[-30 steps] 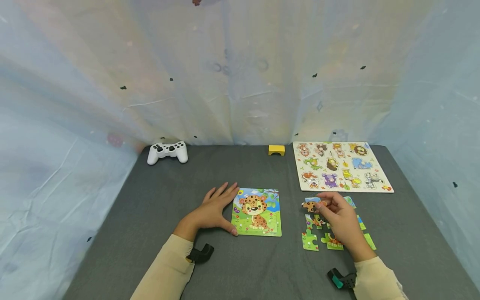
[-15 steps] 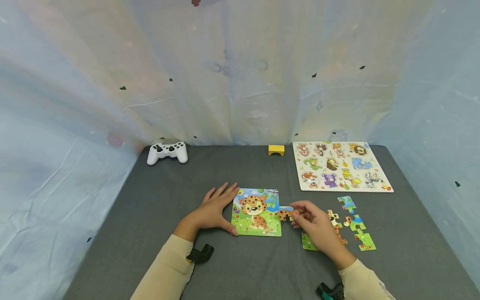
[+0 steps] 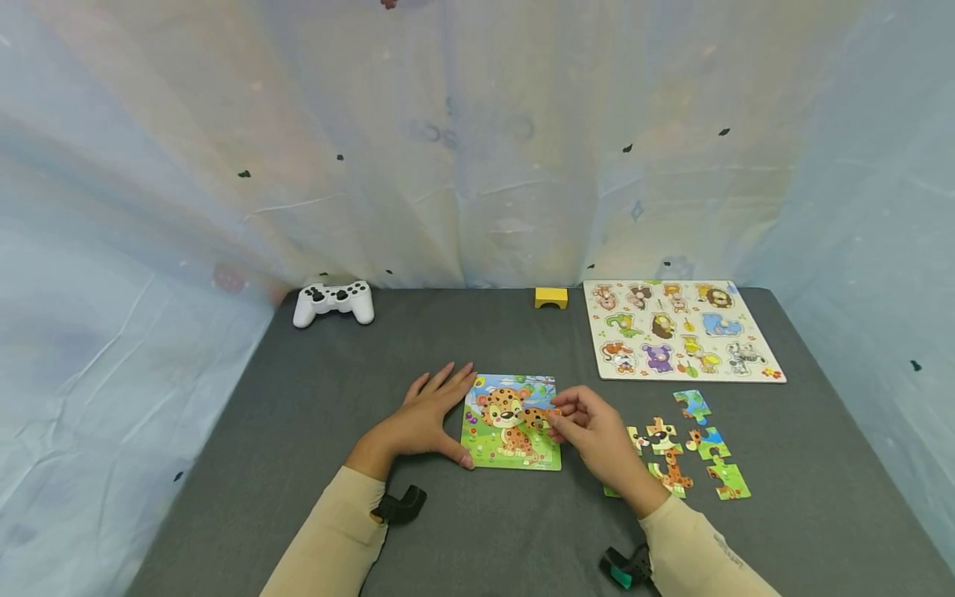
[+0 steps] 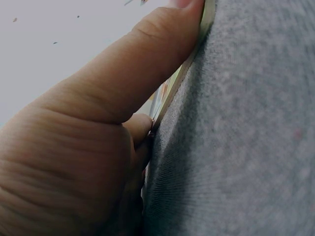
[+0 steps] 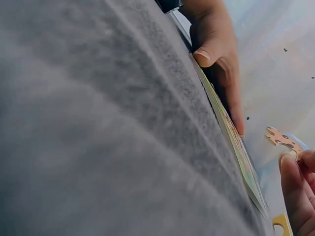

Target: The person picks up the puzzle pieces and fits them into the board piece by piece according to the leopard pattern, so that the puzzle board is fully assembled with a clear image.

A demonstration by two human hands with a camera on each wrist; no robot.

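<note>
A square leopard puzzle board [image 3: 488, 452] lies flat at the middle of the table. My left hand [image 3: 429, 423] rests along its left side, fingers spread, with the thumb at the near left corner. In the left wrist view the thumb [image 4: 113, 73] lies against the board's edge. Between thumb and fingertips my right hand [image 3: 597, 435] pinches a spotted jigsaw piece [image 5: 284, 139]. The head view shows that piece over the right part of the board; the right wrist view shows it raised above the surface.
Several loose jigsaw pieces [image 3: 731, 481] lie right of the board, some partly hidden by my right hand. Behind them is a wooden animal peg puzzle [image 3: 679, 332]. A yellow arch block [image 3: 550, 298] and a white game controller [image 3: 332, 303] stand near the back edge.
My right hand has lifted the jigsaw piece from the loose group at the right and carried it left over the leopard board. The left hand has stayed in place.
</note>
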